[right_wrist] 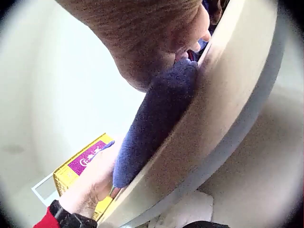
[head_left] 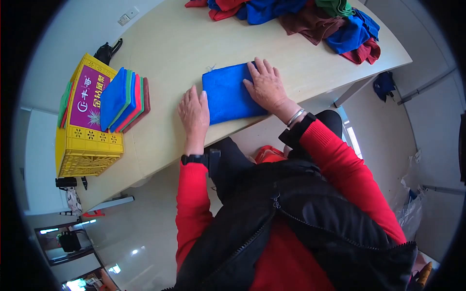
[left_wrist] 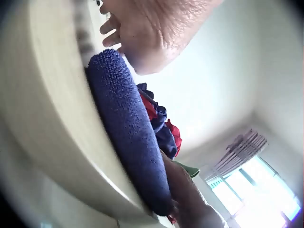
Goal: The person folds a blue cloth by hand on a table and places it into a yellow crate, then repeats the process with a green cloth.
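Observation:
A blue towel (head_left: 228, 94), folded into a thick rectangle, lies flat near the table's front edge. My left hand (head_left: 193, 110) rests along its left side, fingers extended and thumb at the towel's edge. Across the towel's right part lies my right hand (head_left: 268, 86), its fingers spread and pointing away from me. In the left wrist view the rounded, fuzzy fold of the blue towel (left_wrist: 128, 128) shows side on, with the left hand (left_wrist: 152, 28) above its far end. The right wrist view has the right hand (right_wrist: 142, 38) over the other end of the towel (right_wrist: 154, 123).
At the left stands a yellow plastic crate (head_left: 92, 148) with a purple label; several folded cloths (head_left: 127, 101) in blue, green, red and brown hang over its side. A loose heap of coloured cloths (head_left: 310, 24) covers the table's far right. A black object (head_left: 104, 52) lies behind the crate.

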Motion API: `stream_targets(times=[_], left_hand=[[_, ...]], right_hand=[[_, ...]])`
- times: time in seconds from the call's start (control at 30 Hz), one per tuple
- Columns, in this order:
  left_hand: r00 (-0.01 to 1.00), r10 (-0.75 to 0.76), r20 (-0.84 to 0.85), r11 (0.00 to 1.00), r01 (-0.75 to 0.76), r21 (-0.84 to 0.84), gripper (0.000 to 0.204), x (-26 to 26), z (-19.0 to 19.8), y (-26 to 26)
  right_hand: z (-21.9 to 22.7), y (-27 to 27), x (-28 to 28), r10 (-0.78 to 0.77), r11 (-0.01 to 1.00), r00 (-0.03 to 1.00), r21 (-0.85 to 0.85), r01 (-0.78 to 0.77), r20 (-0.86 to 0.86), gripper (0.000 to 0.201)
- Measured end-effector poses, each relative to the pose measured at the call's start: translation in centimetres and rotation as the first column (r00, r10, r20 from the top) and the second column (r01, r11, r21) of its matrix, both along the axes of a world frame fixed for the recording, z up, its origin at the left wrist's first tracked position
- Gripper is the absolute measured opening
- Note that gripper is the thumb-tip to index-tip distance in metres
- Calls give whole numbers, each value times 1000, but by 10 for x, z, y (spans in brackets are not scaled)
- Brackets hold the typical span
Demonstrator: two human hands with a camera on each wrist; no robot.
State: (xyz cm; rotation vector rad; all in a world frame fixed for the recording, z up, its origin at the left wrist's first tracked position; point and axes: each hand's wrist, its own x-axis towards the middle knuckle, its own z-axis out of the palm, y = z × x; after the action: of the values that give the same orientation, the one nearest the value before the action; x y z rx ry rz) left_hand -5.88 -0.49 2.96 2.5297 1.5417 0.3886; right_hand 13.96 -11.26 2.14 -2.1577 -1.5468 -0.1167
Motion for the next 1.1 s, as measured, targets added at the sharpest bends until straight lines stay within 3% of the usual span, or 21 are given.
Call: stream_targets(times=[0.1, 0.23, 0.5, 0.67, 0.77, 0.93, 1.03, 1.1], left_hand=[[976, -175, 133, 964, 142, 223, 50, -9, 0, -28], [963, -269, 12, 907, 249, 340, 50, 12, -7, -50], [970, -221, 105, 958, 195, 211, 52, 3, -24, -49], [982, -176, 69, 970, 161, 181, 52, -7, -23, -42], [992, -110, -57, 974, 119, 193, 51, -11, -14, -35], [984, -179, -15, 944, 177, 278, 50, 4, 3, -26], [959, -282, -18, 895, 270, 355, 48, 25, -1, -18], [962, -271, -11, 905, 259, 339, 45, 28, 0, -6]], right_hand=[[8, -4, -19, 11, 995, 992, 98, -23, 127, 56], [22, 7, -53, 121, 992, 969, 19, -128, 217, 54], [-7, -8, -34, 106, 992, 994, 60, -107, 31, 54], [-6, -19, -21, 66, 996, 997, 51, -68, 49, 55], [4, -21, -14, 26, 998, 991, -60, -18, 133, 55], [24, -7, -20, 64, 995, 976, -92, -45, 206, 57], [19, 10, -28, 149, 988, 971, -66, -138, 188, 60], [9, 13, -28, 153, 988, 976, -58, -146, 153, 60]])
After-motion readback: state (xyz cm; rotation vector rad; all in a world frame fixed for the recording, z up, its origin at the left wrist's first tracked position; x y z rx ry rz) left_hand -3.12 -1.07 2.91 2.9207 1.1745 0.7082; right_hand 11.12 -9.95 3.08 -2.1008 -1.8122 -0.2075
